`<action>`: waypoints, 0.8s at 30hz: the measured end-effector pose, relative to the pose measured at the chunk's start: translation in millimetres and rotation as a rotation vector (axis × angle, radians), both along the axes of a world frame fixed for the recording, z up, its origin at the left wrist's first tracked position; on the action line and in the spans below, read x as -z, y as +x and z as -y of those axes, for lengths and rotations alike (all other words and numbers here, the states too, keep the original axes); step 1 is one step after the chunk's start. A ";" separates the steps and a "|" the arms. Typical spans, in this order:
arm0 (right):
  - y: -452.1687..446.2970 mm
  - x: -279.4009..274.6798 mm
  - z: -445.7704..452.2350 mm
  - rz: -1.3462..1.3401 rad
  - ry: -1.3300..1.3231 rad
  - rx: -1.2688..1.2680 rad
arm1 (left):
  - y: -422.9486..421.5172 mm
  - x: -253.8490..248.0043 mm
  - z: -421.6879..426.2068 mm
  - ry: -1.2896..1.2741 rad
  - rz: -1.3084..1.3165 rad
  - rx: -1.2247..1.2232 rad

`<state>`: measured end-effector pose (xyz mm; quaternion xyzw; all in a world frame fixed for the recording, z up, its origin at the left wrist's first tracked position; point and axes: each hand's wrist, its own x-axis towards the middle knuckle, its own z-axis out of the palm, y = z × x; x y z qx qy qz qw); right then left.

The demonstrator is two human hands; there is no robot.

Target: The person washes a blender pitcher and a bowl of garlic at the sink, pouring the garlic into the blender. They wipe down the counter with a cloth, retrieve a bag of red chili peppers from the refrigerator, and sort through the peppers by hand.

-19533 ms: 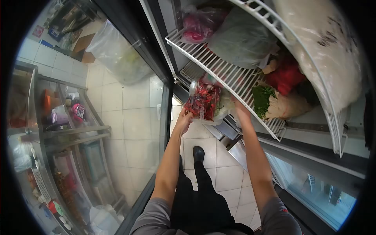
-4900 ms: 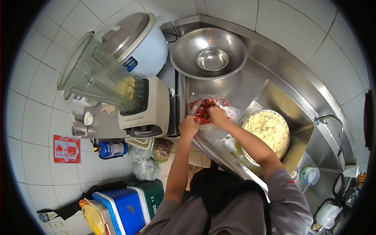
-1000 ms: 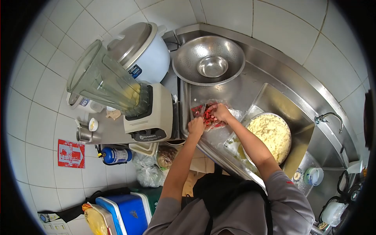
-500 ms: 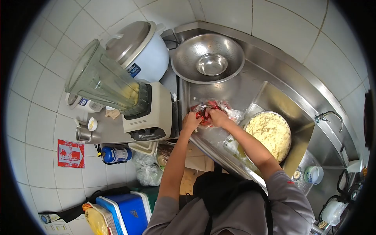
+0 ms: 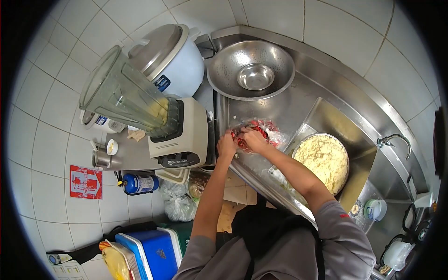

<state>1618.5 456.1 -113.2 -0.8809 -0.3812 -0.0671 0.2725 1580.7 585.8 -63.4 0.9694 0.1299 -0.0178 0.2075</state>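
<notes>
On the steel counter lies a clear plastic bag (image 5: 276,135) with red chillies (image 5: 258,126) in it. My left hand (image 5: 227,145) is closed at the bag's left edge, its fingertips partly hidden. Just to its right, my right hand (image 5: 253,139) is closed over the chillies, fingers pointing down and left; what its fingertips hold is too small to make out. Behind the bag sits a perforated steel colander (image 5: 224,77) with a small steel bowl (image 5: 255,77) inside. To the right, a round container of pale yellow crumbly food (image 5: 322,161) stands in the sink.
A blender (image 5: 179,144) with yellow pieces in its jar stands left of my hands, a rice cooker (image 5: 179,65) behind it. The sink basin (image 5: 361,161) and faucet (image 5: 394,140) are at right. A fire extinguisher (image 5: 140,183) and blue cooler (image 5: 156,252) are lower left.
Since the refrigerator view, the bag of chillies is on the counter. Over the last second, both hands have shifted slightly left over the bag, and they remain close together.
</notes>
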 end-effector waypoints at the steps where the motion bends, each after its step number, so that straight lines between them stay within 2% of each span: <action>1: 1.5 1.5 -2.8 0.002 -0.012 -0.012 | -1.2 -0.7 -0.3 -0.011 -0.020 -0.001; 7: 11.6 18.2 -13.9 -0.112 -0.052 0.032 | -3.2 -6.8 -4.9 0.044 -0.033 0.016; 10: -3.2 2.0 -16.9 -0.249 0.166 0.129 | -5.0 -18.8 -0.9 0.034 -0.036 -0.033; 13: -13.4 -0.3 -26.5 -0.374 0.192 0.261 | -1.8 -14.3 -3.1 0.037 -0.033 -0.032; 16: -17.6 -4.2 -38.0 -0.363 0.016 0.390 | -3.4 -13.4 -1.8 0.061 -0.027 -0.014; 19: -16.5 2.3 -43.1 -0.396 0.046 0.431 | -4.6 -10.8 -2.8 0.064 -0.021 0.009; 24: 3.7 6.5 0.3 -0.595 0.262 0.378 | -3.3 -8.3 0.3 0.043 -0.008 0.089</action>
